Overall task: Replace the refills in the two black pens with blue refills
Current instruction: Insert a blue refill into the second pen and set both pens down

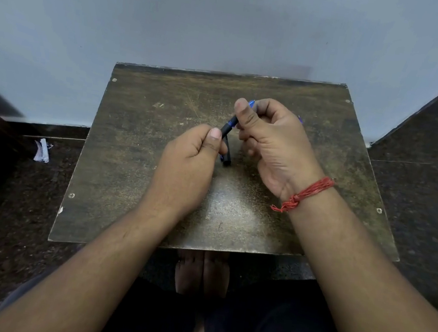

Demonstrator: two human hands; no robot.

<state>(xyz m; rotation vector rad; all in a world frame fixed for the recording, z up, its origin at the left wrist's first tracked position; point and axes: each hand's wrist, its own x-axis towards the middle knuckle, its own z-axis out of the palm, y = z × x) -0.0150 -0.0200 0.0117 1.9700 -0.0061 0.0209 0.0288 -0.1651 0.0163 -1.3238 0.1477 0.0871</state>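
Note:
Both hands meet over the middle of a small worn brown table (137,137). My right hand (269,139) grips a pen (230,126) with a black grip section and a blue part showing past the thumb. My left hand (190,159) pinches the black end of that pen between thumb and fingers. A second black pen piece (227,155) sticks out below my left fingers; whether it lies on the table or is held I cannot tell. A bit of blue (300,119) peeks out behind my right hand.
The table stands against a pale wall (176,19) on a dark speckled floor (419,194). A crumpled white scrap (42,151) lies on the floor to the left. My bare feet (201,273) show under the table's near edge.

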